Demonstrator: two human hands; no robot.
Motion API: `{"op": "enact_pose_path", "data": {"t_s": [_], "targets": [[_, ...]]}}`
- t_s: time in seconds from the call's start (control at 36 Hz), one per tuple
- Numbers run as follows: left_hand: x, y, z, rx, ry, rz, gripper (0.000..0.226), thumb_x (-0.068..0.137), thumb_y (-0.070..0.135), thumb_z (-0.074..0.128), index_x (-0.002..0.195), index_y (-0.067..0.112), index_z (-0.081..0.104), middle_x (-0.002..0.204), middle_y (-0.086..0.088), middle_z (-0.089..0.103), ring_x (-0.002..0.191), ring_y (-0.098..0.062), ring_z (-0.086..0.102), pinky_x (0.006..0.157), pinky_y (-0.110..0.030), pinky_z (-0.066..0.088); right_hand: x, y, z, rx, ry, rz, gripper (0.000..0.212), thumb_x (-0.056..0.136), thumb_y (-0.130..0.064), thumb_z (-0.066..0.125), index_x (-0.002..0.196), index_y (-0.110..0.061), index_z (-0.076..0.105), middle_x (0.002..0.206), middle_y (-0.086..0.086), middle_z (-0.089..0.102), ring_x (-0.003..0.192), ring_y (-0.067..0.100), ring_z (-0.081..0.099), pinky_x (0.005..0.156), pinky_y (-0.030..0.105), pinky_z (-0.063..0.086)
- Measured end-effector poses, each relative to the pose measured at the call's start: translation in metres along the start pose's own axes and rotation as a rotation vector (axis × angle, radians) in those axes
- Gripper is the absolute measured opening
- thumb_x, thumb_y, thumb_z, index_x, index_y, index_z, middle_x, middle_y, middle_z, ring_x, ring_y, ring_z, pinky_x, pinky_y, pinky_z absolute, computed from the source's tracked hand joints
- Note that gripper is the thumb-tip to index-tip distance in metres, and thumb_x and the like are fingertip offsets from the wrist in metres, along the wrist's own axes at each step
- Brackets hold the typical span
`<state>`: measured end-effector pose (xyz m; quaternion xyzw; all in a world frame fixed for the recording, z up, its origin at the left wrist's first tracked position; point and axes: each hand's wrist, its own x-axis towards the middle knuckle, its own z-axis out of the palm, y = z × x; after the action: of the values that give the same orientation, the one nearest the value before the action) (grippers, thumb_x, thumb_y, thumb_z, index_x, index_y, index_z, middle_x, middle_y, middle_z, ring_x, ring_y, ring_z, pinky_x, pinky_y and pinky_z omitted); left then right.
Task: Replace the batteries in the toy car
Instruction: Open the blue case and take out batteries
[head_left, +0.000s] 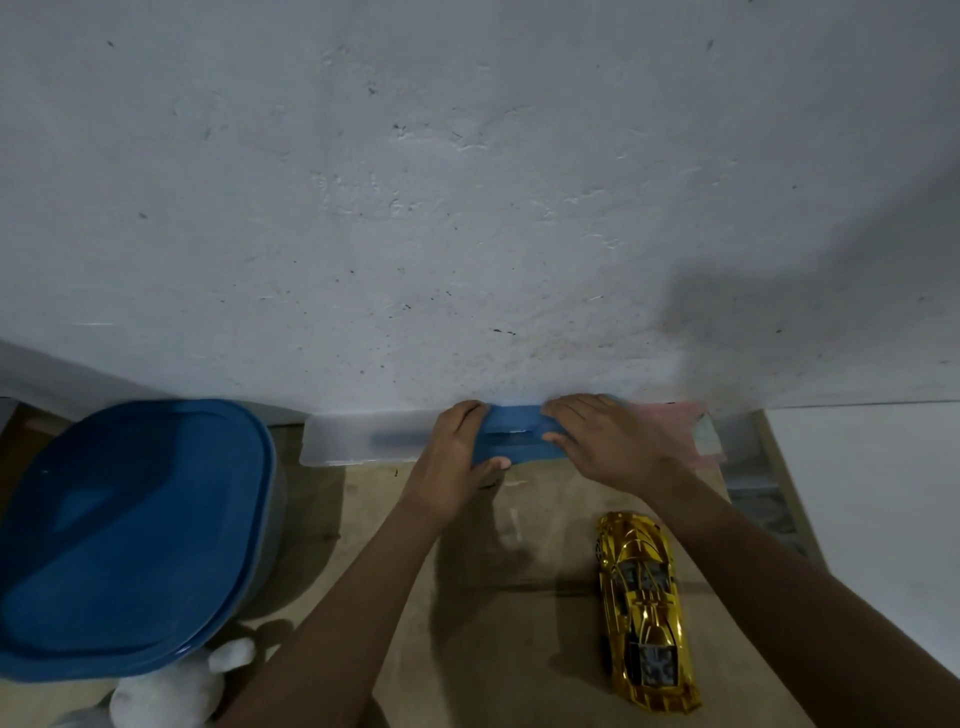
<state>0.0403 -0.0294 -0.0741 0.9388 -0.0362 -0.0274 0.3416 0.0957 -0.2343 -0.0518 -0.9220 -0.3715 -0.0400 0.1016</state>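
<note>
Holds both arms out toward twelve o'clock, up against the white wall (467, 208). Grips a blue piece (519, 439) on a translucent box (353, 436) with the left hand (457, 457), fingers (467, 413) curled over its far edge, thumb under its near edge. Clamps the same piece from its three o'clock side with the right hand (608, 441), fingers bent over the top. Leaves the gold toy car (644, 613) roof-up on the wooden bench (519, 649), at five o'clock from the hands and well apart from them. Shows a blue-lidded tub (130, 535) at eight o'clock, and something white and fluffy (171, 691) at seven.
</note>
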Motion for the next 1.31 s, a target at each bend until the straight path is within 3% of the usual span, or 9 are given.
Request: {"op": "enact_pose_path", "data": {"t_s": [0.17,0.28,0.47,0.61,0.75,0.83,1.0,1.14,1.31], "targets": [[0.002,0.000,0.001,-0.081,0.032,0.032,0.073,0.068,0.016,0.082,0.130,0.013,0.045,0.128,-0.003,0.046,0.115,-0.009,0.035,0.098,-0.017,0.032,0.000,-0.004,-0.011,0.012,-0.015,0.056,0.037,0.089,-0.036,0.043,0.100,-0.011,0.069,0.096,0.004,0.072,0.087,0.019,0.068,0.080,0.031,0.052],[0.002,0.002,-0.002,-0.118,0.064,0.038,0.062,0.078,0.033,0.074,0.131,0.017,0.045,0.121,0.011,0.039,0.112,0.001,0.029,0.093,-0.007,0.023,-0.001,-0.001,-0.018,0.016,0.010,0.112,0.043,0.088,-0.044,0.038,0.099,-0.016,0.068,0.094,0.000,0.071,0.087,0.017,0.066,0.080,0.029,0.048],[0.010,0.007,-0.008,-0.156,0.125,-0.005,0.028,0.097,0.026,0.046,0.120,0.013,0.056,0.119,-0.003,0.057,0.110,-0.013,0.047,0.094,-0.022,0.038,-0.003,-0.001,-0.027,-0.043,0.196,0.124,0.032,0.086,-0.040,0.043,0.091,-0.018,0.065,0.087,-0.002,0.066,0.085,0.012,0.053,0.074,0.025,0.042],[0.010,0.007,-0.010,-0.150,0.127,0.008,0.028,0.097,0.024,0.048,0.119,0.010,0.059,0.118,-0.005,0.059,0.109,-0.016,0.050,0.092,-0.018,0.035,-0.023,-0.005,-0.027,0.186,0.181,0.158,0.012,0.084,-0.024,0.058,0.080,-0.014,0.062,0.074,-0.006,0.059,0.064,-0.001,0.046,0.057,0.004,0.028],[0.008,0.008,-0.010,-0.154,0.117,0.006,0.030,0.097,0.022,0.049,0.122,0.008,0.058,0.122,-0.007,0.059,0.113,-0.019,0.051,0.095,-0.019,0.035,-0.038,-0.003,-0.009,0.222,-0.102,0.185,0.026,0.093,-0.025,0.047,0.111,-0.013,0.062,0.110,0.004,0.063,0.097,0.017,0.060,0.074,0.020,0.044],[0.007,0.009,-0.012,-0.156,0.107,0.006,0.030,0.096,0.022,0.050,0.122,0.009,0.059,0.123,-0.007,0.060,0.114,-0.019,0.051,0.096,-0.019,0.035,-0.032,-0.009,-0.002,0.197,-0.217,0.252,0.041,0.097,-0.028,0.044,0.136,-0.013,0.043,0.137,0.006,0.046,0.126,0.019,0.043,0.097,0.029,0.041],[0.010,0.010,-0.019,-0.203,0.098,0.059,0.025,0.095,0.015,0.054,0.117,0.010,0.063,0.117,-0.005,0.063,0.105,-0.011,0.051,0.091,-0.010,0.032,-0.018,-0.019,0.008,0.134,-0.287,0.260,0.049,0.097,-0.037,0.039,0.141,-0.017,0.032,0.137,0.006,0.040,0.128,0.019,0.036,0.103,0.033,0.038],[0.015,0.009,-0.026,-0.312,0.037,0.021,0.024,0.093,0.017,0.056,0.115,0.013,0.064,0.109,0.003,0.061,0.104,-0.010,0.055,0.093,-0.017,0.042,-0.010,-0.025,0.020,0.073,-0.321,0.092,0.050,0.096,-0.036,0.039,0.142,-0.019,0.030,0.142,0.003,0.038,0.126,0.019,0.041,0.099,0.037,0.040],[0.021,0.003,-0.034,-0.412,-0.082,-0.019,0.027,0.093,0.016,0.056,0.118,0.013,0.064,0.113,0.001,0.063,0.107,-0.011,0.058,0.097,-0.020,0.045,0.001,-0.029,0.041,-0.154,-0.223,-0.061,0.050,0.088,-0.047,0.032,0.129,-0.021,0.043,0.116,-0.003,0.060,0.092,0.017,0.058,0.063,0.033,0.048]]}}
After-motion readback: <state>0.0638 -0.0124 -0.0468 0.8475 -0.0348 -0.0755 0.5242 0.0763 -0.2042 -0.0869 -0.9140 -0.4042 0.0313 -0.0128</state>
